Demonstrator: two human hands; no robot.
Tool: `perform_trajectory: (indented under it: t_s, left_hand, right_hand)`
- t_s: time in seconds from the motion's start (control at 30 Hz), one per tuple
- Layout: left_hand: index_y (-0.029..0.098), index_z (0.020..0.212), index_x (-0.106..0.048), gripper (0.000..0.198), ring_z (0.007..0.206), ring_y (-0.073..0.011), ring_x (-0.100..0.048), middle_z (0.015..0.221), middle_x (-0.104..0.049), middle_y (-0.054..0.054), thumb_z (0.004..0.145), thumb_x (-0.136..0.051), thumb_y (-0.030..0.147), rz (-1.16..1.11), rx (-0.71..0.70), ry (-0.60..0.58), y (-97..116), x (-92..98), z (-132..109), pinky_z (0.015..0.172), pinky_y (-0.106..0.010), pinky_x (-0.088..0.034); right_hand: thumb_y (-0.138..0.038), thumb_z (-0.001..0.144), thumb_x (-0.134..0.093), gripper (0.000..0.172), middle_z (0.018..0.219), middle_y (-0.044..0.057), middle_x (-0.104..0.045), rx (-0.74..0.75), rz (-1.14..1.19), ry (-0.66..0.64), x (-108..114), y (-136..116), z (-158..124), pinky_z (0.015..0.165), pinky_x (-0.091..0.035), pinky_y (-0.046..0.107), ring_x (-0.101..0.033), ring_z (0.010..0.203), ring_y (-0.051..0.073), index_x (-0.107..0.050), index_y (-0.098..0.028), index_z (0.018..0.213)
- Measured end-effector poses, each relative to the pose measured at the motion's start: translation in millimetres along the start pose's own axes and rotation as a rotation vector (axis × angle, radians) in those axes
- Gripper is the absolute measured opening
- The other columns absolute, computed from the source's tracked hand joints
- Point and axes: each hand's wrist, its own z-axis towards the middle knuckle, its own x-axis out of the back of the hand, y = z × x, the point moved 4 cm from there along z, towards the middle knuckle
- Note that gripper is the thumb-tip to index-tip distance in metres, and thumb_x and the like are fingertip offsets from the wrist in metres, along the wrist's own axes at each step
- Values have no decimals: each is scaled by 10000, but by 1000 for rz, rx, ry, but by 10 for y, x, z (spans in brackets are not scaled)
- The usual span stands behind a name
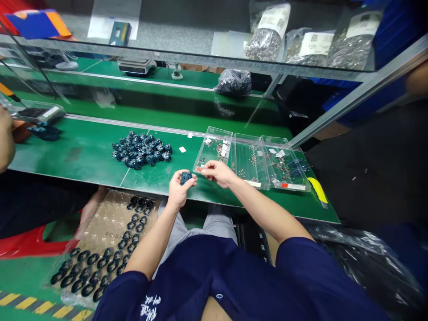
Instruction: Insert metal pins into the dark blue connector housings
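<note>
Green antistatic matting (76, 151) covers the long workbench, and a glass shelf (200, 58) above it carries bagged steel screws (267, 33), with a bench scale (136, 66) farther back. The step in hand looks like close work with small parts at the bench's near edge: the left hand (179, 189) curls firmly around a dark-blue molded part (186, 178), its top showing above the fingers. The right hand (219, 173) reaches across, its fingertips (204, 166) drawn into a tight pinch just beside the corner of the nearest clear plastic tray (212, 149). Whether they hold a tiny piece is too small to tell. That tray and its neighbors contain small metal fittings and white slips. The two hands are near each other, not quite touching, and the blue part sits between them, slightly nearer the left. Beyond lies a heap of matching dark-blue parts (140, 149), while a co-worker's hand (5, 133) shows at the far left — apart from this work.
</note>
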Motion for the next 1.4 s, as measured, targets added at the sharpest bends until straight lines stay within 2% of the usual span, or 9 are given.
perform_trajectory:
  t_s: [0.13,0.3,0.43,0.53,0.67,0.83,1.0,1.23,1.4]
  left_hand:
    - [180,1044,-546,531,708,-120,-643,869,-670,-6,621,-847,295,-41,32,-40,90,-141,-111,643,-253,-542]
    - [174,1019,-542,528,632,-114,-617,798,-648,11,599,-847,271,-42,61,-66,137,-163,-256,568,-243,-531]
    - [173,993,-546,488,578,-111,-602,769,-631,21,610,-837,253,-40,67,-91,178,-194,-315,510,-236,-508]
    - [183,1000,-537,478,547,-107,-581,754,-625,29,626,-824,257,-71,90,-148,189,-238,-336,489,-231,-475]
    - [178,995,-552,473,606,-107,-593,768,-632,21,614,-823,254,-62,116,-191,200,-276,-365,568,-235,-479]
    - [168,968,-566,441,606,-96,-574,745,-625,22,614,-818,245,-23,142,-256,229,-335,-412,568,-215,-448]
    - [166,976,-585,433,576,-95,-561,726,-615,28,616,-811,252,36,176,-271,217,-350,-439,537,-217,-457]
    - [134,1157,-632,588,771,-155,-670,931,-684,-45,651,-850,339,32,185,-209,163,-276,-428,736,-341,-600]
    - [156,1341,-555,713,897,-229,-690,1085,-692,-112,727,-804,421,160,86,-228,215,-256,-443,715,-355,-618]
  right_hand:
    - [-402,605,-858,404,580,-54,-565,61,230,-33,-346,36,-455,463,-355,199,-476,478,69,-553,-169,733]
    - [-343,602,-856,358,593,-50,-563,144,184,-32,-445,29,-679,506,-410,222,-513,523,89,-558,-178,711]
    - [-334,698,-809,297,686,-39,-588,313,148,16,-490,-25,-848,601,-513,271,-582,596,120,-570,-207,821]
    - [-379,816,-725,225,774,1,-636,445,16,84,-506,-39,-986,657,-548,305,-631,671,153,-603,-217,912]
    - [-389,891,-660,175,861,56,-681,641,-321,260,-458,-60,-1155,741,-544,321,-638,763,178,-680,-218,925]
    - [-352,935,-605,160,855,69,-686,771,-492,271,-454,-70,-1275,727,-527,308,-633,757,175,-711,-234,914]
    - [-373,913,-629,181,797,56,-662,720,-432,218,-442,-98,-1290,698,-522,315,-613,726,171,-707,-229,836]
    - [-471,836,-709,293,707,25,-687,342,101,104,-277,-42,-1129,511,-526,258,-695,642,178,-636,-191,886]
    - [-459,859,-681,273,700,27,-694,383,-21,92,-202,-181,-1132,503,-533,265,-695,617,176,-657,-187,861]
